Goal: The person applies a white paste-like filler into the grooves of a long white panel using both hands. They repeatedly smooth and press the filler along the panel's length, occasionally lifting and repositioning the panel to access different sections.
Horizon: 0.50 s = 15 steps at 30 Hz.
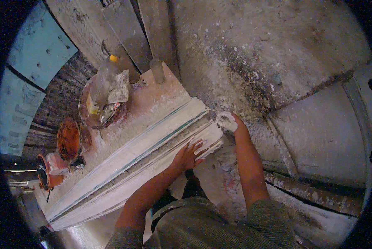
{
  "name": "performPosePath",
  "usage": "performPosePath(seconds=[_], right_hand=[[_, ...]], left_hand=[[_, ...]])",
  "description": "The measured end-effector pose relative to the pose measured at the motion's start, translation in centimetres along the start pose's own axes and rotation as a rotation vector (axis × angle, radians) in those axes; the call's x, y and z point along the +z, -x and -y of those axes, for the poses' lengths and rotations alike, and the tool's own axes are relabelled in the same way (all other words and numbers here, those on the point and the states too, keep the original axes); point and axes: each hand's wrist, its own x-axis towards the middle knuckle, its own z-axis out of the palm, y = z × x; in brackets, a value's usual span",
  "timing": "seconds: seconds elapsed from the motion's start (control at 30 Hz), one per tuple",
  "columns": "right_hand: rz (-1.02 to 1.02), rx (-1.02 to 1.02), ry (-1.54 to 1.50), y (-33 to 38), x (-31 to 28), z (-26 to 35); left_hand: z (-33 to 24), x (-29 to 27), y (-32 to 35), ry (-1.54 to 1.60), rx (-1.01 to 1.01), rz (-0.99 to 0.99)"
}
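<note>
Long white plaster moulding (132,166) lying diagonally from lower left to centre of frame, already formed with ridges along its length. Left hand (190,154) pressed flat, fingers spread, near its upper end; right hand (228,121) closed around a plaster-caked lump at the end face. End apparently unfinished.

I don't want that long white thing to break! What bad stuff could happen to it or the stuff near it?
The long white plaster moulding could crack or smear: the left hand presses flat on its end, and the right hand, coated in white, works at the very tip, where edges look thin. The plastic bottle and glass stand close to the bench edge; a bump might tip them.
</note>
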Motion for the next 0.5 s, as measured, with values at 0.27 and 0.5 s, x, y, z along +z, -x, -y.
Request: performPosePath(seconds=[0.27,0.5], right_hand=[[-0.085,-0.007,0.201,-2.7,1.5,-2.8],[-0.648,0.077,-0.025,-3.6,1.4,0.0]], left_hand=[[-0.7,-0.3,-2.8,0.003,0.011,-0.098],[2.4,-1.7,-6.2,0.032,-0.279,-0.091]])
